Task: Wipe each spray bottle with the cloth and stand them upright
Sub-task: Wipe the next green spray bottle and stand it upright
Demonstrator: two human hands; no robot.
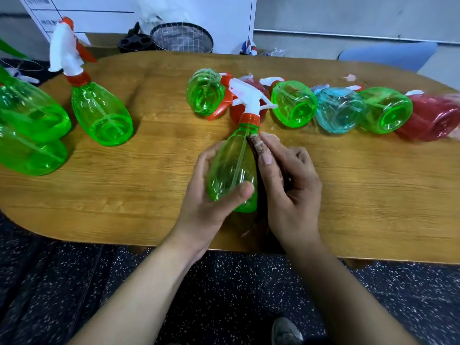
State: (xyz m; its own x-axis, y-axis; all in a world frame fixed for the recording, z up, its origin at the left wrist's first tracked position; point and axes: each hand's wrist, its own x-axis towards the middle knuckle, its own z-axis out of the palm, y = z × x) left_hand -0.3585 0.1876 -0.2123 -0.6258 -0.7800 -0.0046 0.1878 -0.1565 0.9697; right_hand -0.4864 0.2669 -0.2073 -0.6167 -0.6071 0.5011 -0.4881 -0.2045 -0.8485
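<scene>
Resting bottle [232,168] between fingers [267,155]

I sit at a wooden desk [348,195] with round corners. Under its near edge the floor [74,282] is dark with little white specks. Past the far edge I see a grey wall [348,13], a white board [119,11], a blue chair [388,56] and a round wire basket [181,37].
</scene>
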